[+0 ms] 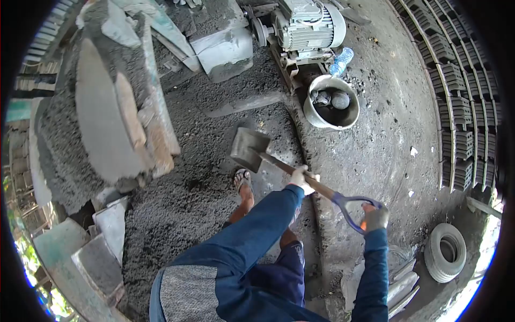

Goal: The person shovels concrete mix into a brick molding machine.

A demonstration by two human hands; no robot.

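I hold a shovel (pixel 282 165) across my front, its squarish metal blade (pixel 250 149) at the left over the gritty grey floor. My left hand (pixel 304 180), in a pale glove, is closed round the wooden shaft partway along. At the shaft's end, my right hand (pixel 375 218) wraps the blue D-shaped handle (pixel 343 203); its glove is grey with orange. Nothing but a little grey residue shows on the blade. My sandalled foot (pixel 243 180) stands just below the blade, on dark loose mix (pixel 177 214).
An electric motor (pixel 311 29) sits at the top, with a bucket (pixel 328 121) and a plastic bottle (pixel 341 61) beside it. A sloped board structure (pixel 102 118) with grey mix stands left. Racks of grey blocks (pixel 456 107) line the right; a tyre (pixel 445 252) lies lower right.
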